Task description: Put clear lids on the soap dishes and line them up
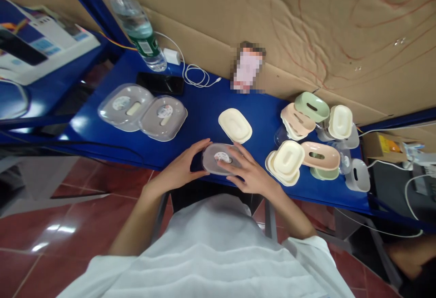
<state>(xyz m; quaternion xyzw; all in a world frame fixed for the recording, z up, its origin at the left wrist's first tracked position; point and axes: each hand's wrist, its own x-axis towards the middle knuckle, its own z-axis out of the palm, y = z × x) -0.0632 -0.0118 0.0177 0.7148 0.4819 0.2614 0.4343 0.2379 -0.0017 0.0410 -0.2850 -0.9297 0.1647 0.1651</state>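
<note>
A clear-lidded soap box [218, 156] with a round sticker lies at the near edge of the blue table [200, 107]. My left hand [182, 166] grips its left end. My right hand [247, 171] rests on its lid and right side, fingers spread over it. Just beyond the box lies a cream oval tray [235, 125], apart from both hands.
Two closed clear-lidded boxes [143, 111] sit at the left. At the right are cream, pink and green trays [308, 139] with clear lids [357, 175]. A black phone [160, 83], a water bottle [134, 18] and a white charger cable [194, 73] stand by the cardboard wall.
</note>
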